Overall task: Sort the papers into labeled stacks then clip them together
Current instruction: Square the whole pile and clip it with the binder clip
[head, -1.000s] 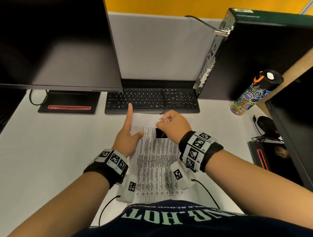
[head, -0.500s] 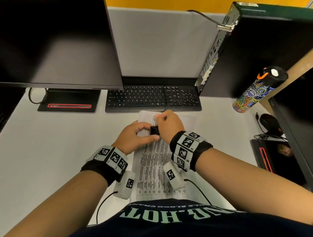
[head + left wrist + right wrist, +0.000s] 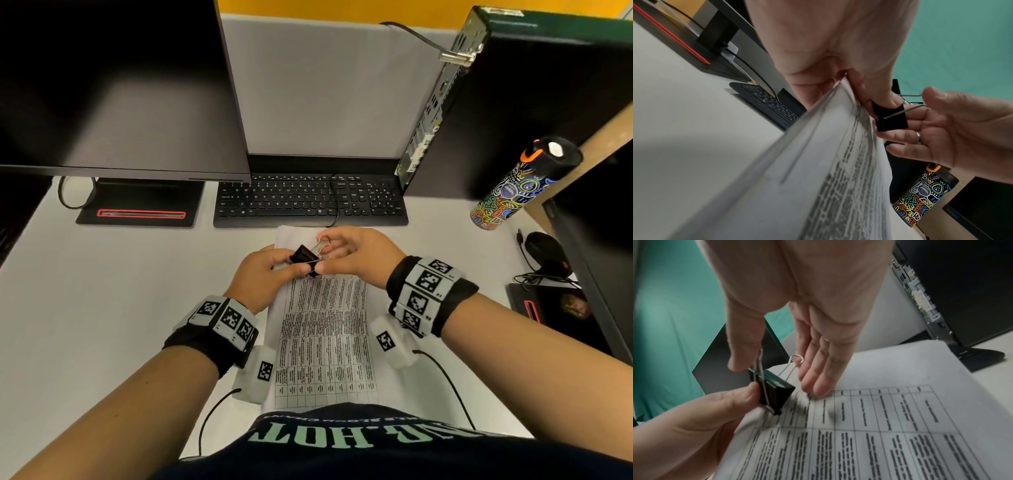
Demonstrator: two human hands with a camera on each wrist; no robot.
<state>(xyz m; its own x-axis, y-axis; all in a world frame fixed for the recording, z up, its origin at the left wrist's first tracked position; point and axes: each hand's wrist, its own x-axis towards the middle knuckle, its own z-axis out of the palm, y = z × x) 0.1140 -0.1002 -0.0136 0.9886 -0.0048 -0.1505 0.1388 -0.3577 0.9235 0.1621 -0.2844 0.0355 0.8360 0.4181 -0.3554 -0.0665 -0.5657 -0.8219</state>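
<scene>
Hands [image 3: 263,270] [image 3: 359,253] pinch binder clip [image 3: 303,255] over papers [image 3: 325,329].

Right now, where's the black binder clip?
In the head view the binder clip is mid-desk, below the keyboard, held between both hands at the left part of the printed papers' top edge.

The black binder clip [image 3: 774,392] has a smooth, slightly glossy metal body and thin bright wire handles; the white printed paper sheets [image 3: 325,335] look matt; the pale grey tabletop [image 3: 102,291] is smooth and matt; the black plastic keyboard [image 3: 308,202] is dull.
</scene>
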